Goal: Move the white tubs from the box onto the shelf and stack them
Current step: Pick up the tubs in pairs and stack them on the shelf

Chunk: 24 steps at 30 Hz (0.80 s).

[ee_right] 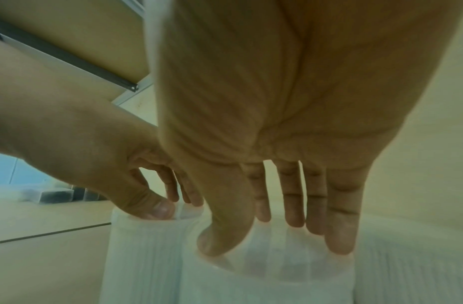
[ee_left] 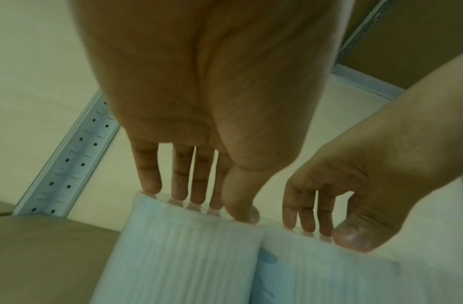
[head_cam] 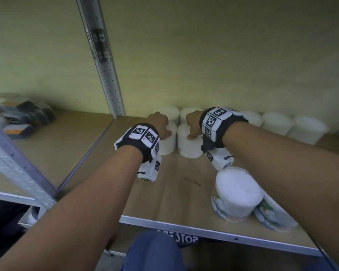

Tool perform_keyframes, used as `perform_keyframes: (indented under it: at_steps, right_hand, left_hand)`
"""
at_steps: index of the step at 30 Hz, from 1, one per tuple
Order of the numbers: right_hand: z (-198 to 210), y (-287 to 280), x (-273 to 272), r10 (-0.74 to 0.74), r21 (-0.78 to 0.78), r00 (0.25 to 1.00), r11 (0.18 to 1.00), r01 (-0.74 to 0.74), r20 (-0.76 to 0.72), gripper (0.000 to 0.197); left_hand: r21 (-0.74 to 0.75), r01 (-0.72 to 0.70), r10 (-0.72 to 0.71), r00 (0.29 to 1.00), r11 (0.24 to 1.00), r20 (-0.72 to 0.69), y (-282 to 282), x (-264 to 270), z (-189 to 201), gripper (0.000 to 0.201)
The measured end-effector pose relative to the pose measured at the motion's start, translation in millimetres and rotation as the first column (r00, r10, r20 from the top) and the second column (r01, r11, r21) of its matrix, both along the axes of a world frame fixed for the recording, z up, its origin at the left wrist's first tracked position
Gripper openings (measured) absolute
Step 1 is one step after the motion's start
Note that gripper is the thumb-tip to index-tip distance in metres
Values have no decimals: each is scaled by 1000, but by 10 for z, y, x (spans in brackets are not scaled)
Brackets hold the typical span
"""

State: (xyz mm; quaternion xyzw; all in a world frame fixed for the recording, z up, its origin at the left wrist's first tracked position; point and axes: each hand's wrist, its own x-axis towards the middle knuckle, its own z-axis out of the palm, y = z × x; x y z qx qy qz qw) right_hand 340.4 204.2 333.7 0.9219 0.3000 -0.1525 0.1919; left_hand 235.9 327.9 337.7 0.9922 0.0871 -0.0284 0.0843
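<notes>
Two white tubs stand side by side, touching, toward the back of the wooden shelf (head_cam: 176,192), each under one hand. On the left tub (head_cam: 167,145) the left hand (head_cam: 160,124) sets its fingertips (ee_left: 150,185) on the top rim, fingers nearly straight and slightly spread, thumb beside them. On the right tub (head_cam: 188,146) the right hand (head_cam: 193,124) does the same, fingers long and close together, thumb on the near rim; neither hand wraps round the sides. Just behind them, a row of white tubs (head_cam: 276,124) runs along the shelf's back edge to the right. Near the front edge on the right, a labelled tub (head_cam: 235,194) leans tilted, with another (head_cam: 272,216) beside it; the printing is too blurred to read. On the rail below the front edge, "STOP" is legible. Bare board lies open between the held tubs and the front edge. Past the grey perforated upright (head_cam: 106,61), the neighbouring bay holds dark packages (head_cam: 24,118).
</notes>
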Motion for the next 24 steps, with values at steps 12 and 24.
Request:
perform_keyframes:
  at_steps: [12,24]
  right_hand:
    - [-210,73,312,-42,-12,999,999,42,14,68]
    - [274,-71,-344,-73,234,997,970,68,14,57]
  left_hand:
    - [4,7,-7,1000,1000,-23,18,-10,-16,53]
    - [15,15,-15,1000,1000,-9,22,-24,-51,49]
